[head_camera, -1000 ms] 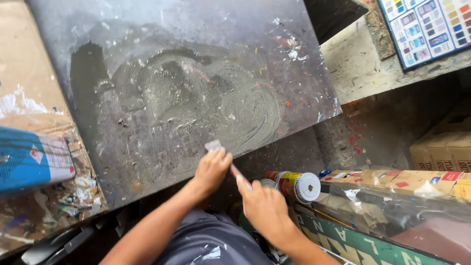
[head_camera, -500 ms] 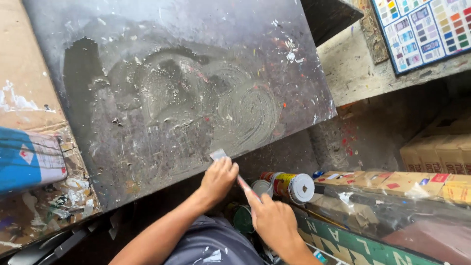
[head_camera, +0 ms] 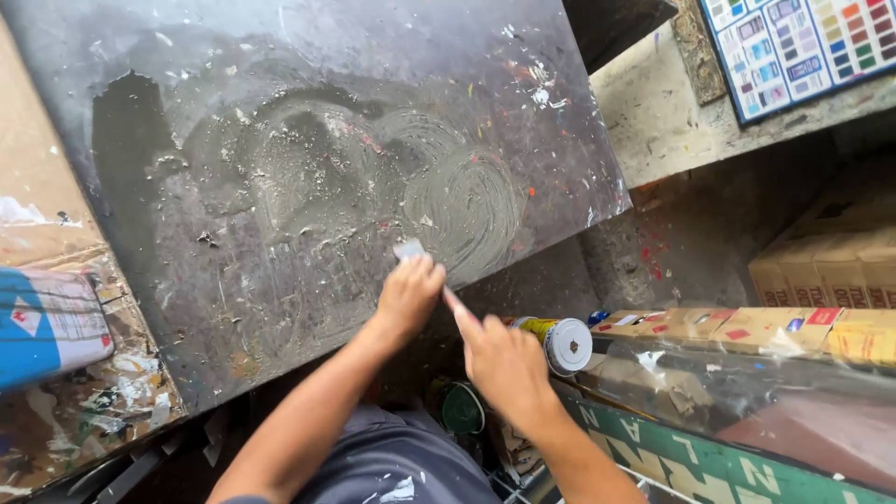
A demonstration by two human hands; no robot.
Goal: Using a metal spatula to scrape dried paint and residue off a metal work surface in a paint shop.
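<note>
- Biggest thing here: the dark grey board, tilted across the view, smeared with swirls of grey paste and flecked with paint.
- Along its left edge, a brown cardboard sheet, with a blue and white bag lying on it.
- Down right, a row of tan boxes under clear plastic, and a green sign below them.
- Top right corner, a colour chart lies on a pale, stained ledge.
- Between the boxes and the hands, a paint can lies on its side, white lid facing us.
- Left hand is curled over the top of the scraper, fingers pressing the blade at the board's near edge.
- Right hand is clenched around the scraper's reddish handle, just below and right of the left hand, off the board.
- The scraper's pale blade tip pokes out above the left fingers, touching the board just beside the round swirl.
</note>
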